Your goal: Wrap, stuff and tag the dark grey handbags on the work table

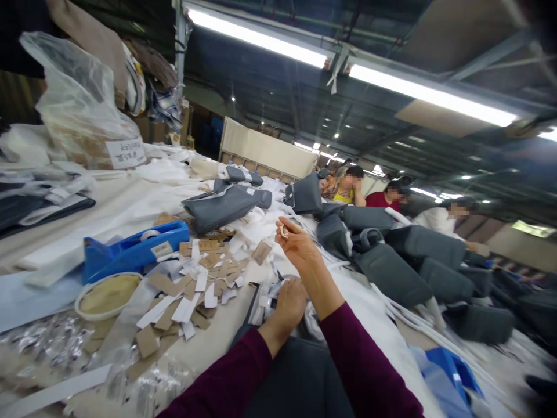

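Note:
In front of me lies a dark grey bag [296, 377], with white and clear wrapping around its upper end. My left hand [289, 302] is closed at that end, and its fingertips are hidden, so what they grip cannot be made out. Raised above and beyond it, my right hand [298, 244] has its fingers curled in a pinch with a small white string-like piece [284, 231] at them. Left of both hands spreads a heap of brown and white paper tags [209, 276].
A blue tape dispenser [134, 249] and a round tub [108, 295] stand left. Clear plastic packets [52, 348] lie nearer. Several grey bags [394, 273] are piled right, above a blue bin [452, 371]. A plastic sack [82, 104] sits back left; people [385, 197] work beyond.

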Tool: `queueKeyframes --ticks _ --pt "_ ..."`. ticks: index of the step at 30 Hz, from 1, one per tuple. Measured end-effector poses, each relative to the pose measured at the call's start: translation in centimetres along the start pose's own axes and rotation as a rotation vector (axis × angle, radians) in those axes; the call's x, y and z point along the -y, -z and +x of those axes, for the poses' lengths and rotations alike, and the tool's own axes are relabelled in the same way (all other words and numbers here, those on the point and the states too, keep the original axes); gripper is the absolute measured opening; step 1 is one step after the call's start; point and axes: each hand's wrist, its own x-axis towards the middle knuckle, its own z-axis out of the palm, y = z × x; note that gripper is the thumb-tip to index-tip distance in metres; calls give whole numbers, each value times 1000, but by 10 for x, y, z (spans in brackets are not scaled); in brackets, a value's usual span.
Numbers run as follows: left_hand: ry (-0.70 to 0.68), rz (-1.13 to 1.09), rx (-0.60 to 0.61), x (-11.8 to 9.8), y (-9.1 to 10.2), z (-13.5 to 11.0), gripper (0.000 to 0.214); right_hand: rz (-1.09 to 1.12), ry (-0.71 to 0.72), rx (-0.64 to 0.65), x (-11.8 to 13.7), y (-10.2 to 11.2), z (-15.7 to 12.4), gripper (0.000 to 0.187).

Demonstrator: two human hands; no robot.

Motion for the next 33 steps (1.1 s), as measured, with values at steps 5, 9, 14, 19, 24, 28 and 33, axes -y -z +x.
queueKeyframes --ticks 5,9,14,19,24,28,33 --pt "-166 179 -154 -9 7 18 27 -316 296 -254 73 48 -81 23" --pt "-235 32 -244 -12 12 26 15 -669 415 -467 119 79 -142 11" --pt "-203 -197 -131 -25 19 27 22 -1138 478 -491 130 108 -162 11" --pt "-137 -497 209 -40 23 21 45 -902 25 -276 53 132 -121 18" --pt "-55 -493 188 -40 19 20 27 -853 -75 -296 -8 142 -97 11" --pt "-43 -451 49 -42 20 18 16 -769 -58 -295 -12 147 -98 17" --pt "4 -527 -59 -46 20 18 13 -489 -102 -251 -11 137 -104 19"
